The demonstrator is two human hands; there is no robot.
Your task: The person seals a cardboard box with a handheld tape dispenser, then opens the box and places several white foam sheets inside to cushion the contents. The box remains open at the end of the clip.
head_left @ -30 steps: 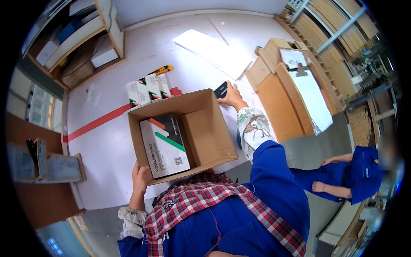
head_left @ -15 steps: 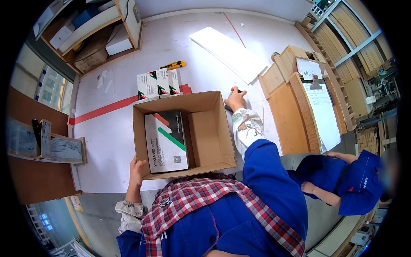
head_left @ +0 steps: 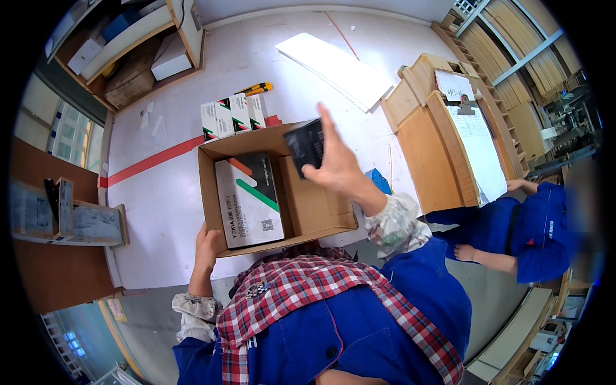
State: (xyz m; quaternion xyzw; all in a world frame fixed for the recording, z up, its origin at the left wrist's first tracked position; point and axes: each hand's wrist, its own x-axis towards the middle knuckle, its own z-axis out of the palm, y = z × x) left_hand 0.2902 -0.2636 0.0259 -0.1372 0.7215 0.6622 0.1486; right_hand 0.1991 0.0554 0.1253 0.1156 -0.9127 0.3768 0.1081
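An open cardboard box (head_left: pixel 321 206) stands at the table's near edge, in front of my body. Inside it, on the left side, lies a white and black printed box (head_left: pixel 251 202) with a green and an orange stripe. My left hand (head_left: pixel 206 249) is closed on the cardboard box's near left corner. Above the box's right half, my right hand (head_left: pixel 340 163) holds a flat black packet (head_left: pixel 305 146) between thumb and fingers. The packet's exact kind cannot be made out. Partly hidden behind my right wrist, a small blue object (head_left: pixel 380 181) rests on the table.
Small white boxes (head_left: pixel 232 117) stand just beyond the cardboard box, with a yellow utility knife (head_left: pixel 255 88) behind them. White sheets (head_left: pixel 335 72) lie farther back. On the right are a wooden stand (head_left: pixel 417 147) and a clipboard (head_left: pixel 476 141); a co-worker (head_left: pixel 539 224) is beyond. Shelving (head_left: pixel 187 40) stands back left.
My right hand has come up from the table right of the cardboard box and moved left over it, now with the black packet. The blue object has come into view. My left hand keeps its hold.
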